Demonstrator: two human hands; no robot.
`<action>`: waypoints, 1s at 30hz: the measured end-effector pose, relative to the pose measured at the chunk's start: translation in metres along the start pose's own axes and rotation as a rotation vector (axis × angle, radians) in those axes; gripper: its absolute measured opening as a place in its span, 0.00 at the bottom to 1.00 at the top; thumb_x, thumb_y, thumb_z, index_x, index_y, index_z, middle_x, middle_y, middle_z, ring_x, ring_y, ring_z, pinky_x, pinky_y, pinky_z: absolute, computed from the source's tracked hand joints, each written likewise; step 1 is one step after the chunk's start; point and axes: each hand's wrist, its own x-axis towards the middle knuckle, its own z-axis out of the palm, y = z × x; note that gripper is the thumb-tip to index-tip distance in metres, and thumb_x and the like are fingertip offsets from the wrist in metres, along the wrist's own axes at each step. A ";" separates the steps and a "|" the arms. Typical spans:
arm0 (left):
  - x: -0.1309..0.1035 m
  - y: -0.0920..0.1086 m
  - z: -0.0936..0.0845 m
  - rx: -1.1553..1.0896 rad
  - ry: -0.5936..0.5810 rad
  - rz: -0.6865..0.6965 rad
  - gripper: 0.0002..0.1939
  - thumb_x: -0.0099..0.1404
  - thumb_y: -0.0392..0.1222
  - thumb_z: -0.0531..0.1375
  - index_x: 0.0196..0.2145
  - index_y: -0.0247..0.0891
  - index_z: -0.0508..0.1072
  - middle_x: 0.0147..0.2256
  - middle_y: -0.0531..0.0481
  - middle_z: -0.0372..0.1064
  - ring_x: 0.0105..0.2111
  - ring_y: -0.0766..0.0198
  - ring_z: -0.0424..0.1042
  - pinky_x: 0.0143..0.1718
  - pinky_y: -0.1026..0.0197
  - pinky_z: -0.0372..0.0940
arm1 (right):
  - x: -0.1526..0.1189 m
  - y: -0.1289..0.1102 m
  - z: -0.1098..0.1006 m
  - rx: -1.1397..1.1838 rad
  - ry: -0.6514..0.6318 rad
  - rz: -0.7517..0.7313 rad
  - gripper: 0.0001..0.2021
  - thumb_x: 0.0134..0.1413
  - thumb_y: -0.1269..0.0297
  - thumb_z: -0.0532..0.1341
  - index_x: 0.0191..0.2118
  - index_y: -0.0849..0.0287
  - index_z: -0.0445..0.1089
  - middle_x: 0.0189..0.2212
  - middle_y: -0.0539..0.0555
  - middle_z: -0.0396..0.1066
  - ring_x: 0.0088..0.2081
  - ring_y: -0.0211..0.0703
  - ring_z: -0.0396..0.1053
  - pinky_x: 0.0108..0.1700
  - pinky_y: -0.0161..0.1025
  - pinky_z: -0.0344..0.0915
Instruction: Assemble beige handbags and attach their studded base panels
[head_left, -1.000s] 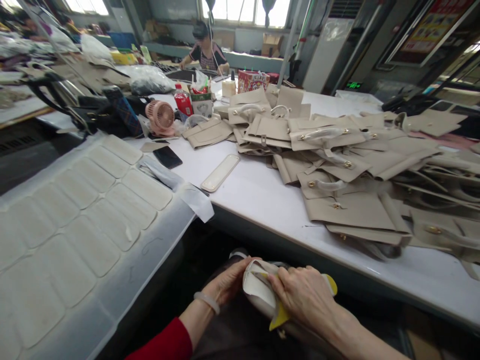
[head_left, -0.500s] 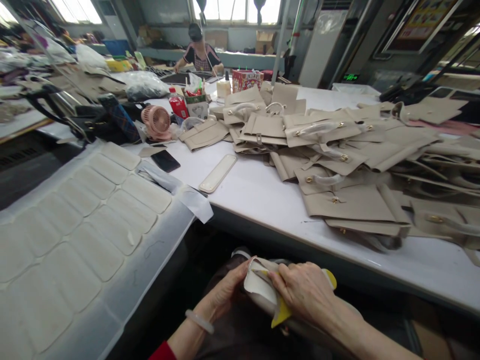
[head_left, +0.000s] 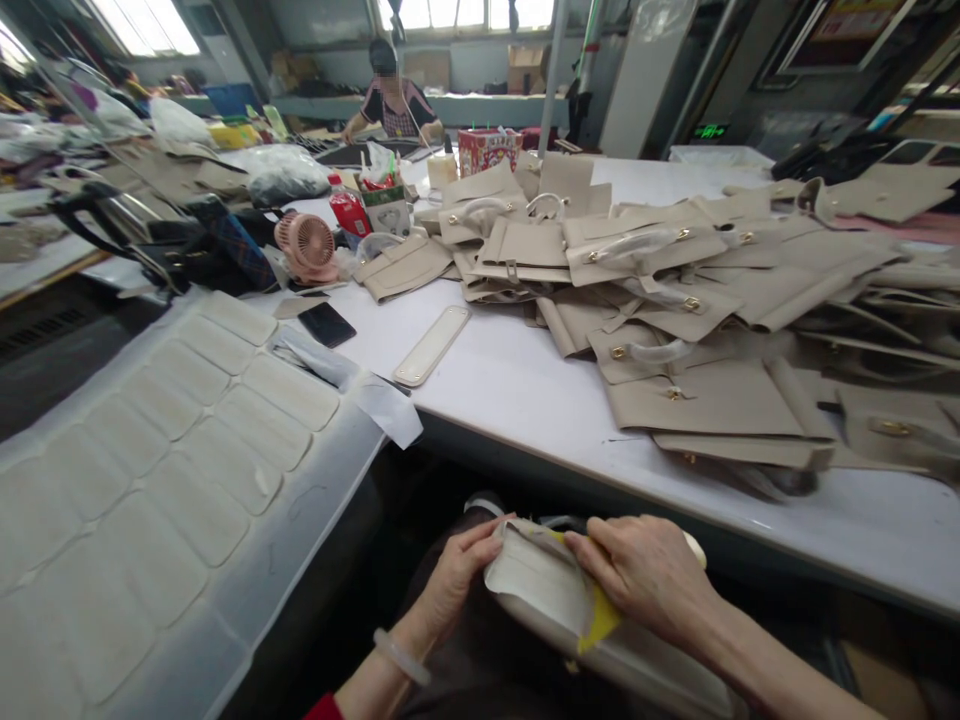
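Observation:
Below the table edge, over my lap, both hands grip one cream oblong bag piece [head_left: 547,600] with a yellow strip peeling from it. My left hand [head_left: 457,580] pinches its left end. My right hand [head_left: 649,575] lies on top of it and holds the white backing sheet near the yellow strip. A pale bangle sits on my left wrist.
A white table [head_left: 525,390] carries a big heap of beige bag panels with handles [head_left: 675,300], one loose oblong pad [head_left: 433,345], a black phone [head_left: 326,324] and a pink fan [head_left: 307,245]. At left, a tray [head_left: 322,480] holds several rows of pads. Another person works at the far bench [head_left: 390,95].
My right hand has shifted right along the piece and more of the white backing is peeled open. The view has tilted slightly downward.

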 end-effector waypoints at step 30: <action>0.004 0.002 -0.004 0.236 -0.004 0.091 0.18 0.62 0.53 0.60 0.38 0.33 0.74 0.36 0.47 0.69 0.38 0.58 0.64 0.41 0.59 0.57 | 0.120 -0.019 -0.004 0.043 0.190 -0.652 0.26 0.68 0.50 0.51 0.22 0.58 0.69 0.21 0.52 0.73 0.27 0.39 0.64 0.39 0.44 0.48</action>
